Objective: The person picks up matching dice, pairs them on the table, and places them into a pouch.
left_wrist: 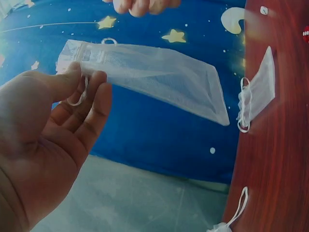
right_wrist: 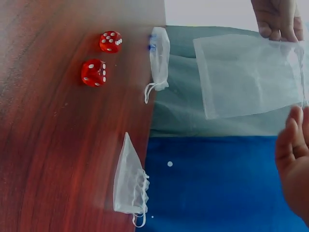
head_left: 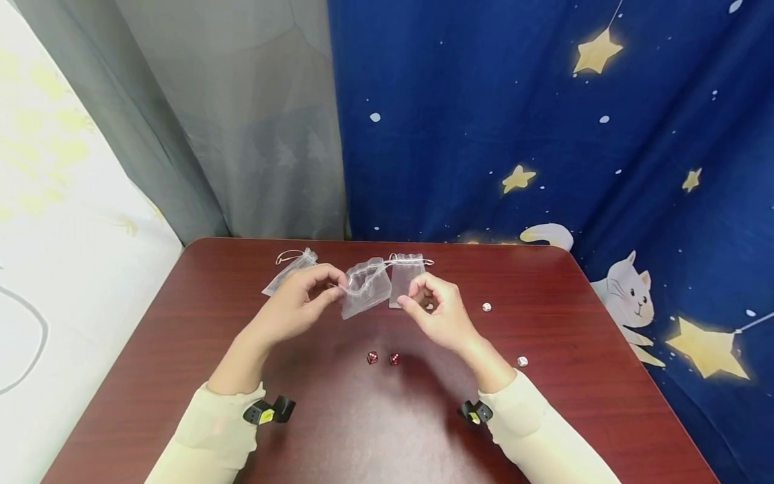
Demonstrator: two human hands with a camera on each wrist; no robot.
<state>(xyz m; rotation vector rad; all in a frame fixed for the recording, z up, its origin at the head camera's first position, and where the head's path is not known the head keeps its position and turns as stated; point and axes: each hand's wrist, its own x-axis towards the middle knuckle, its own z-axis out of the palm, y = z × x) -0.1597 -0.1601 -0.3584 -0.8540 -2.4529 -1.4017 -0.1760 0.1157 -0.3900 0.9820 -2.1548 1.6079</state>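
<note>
My left hand (head_left: 299,299) pinches a sheer white drawstring pouch (head_left: 370,296) at its gathered mouth, between thumb and fingertips. The pouch hangs above the table, its flat body stretching away from the hand in the left wrist view, with a loop of white cord (left_wrist: 78,100) dangling by the fingers. My right hand (head_left: 441,312) is raised to the right of the pouch, fingers loosely bent and a gap between thumb and index finger. In the right wrist view its fingertips (right_wrist: 293,116) overlap the pouch's edge; in the left wrist view they appear apart from it.
A second sheer pouch (head_left: 406,272) lies behind the right hand. A third pouch (right_wrist: 160,58), with something blue at one end, lies at the left. Two red dice (head_left: 372,357) sit on the dark red table (head_left: 338,430); white dice (head_left: 523,361) lie at the right.
</note>
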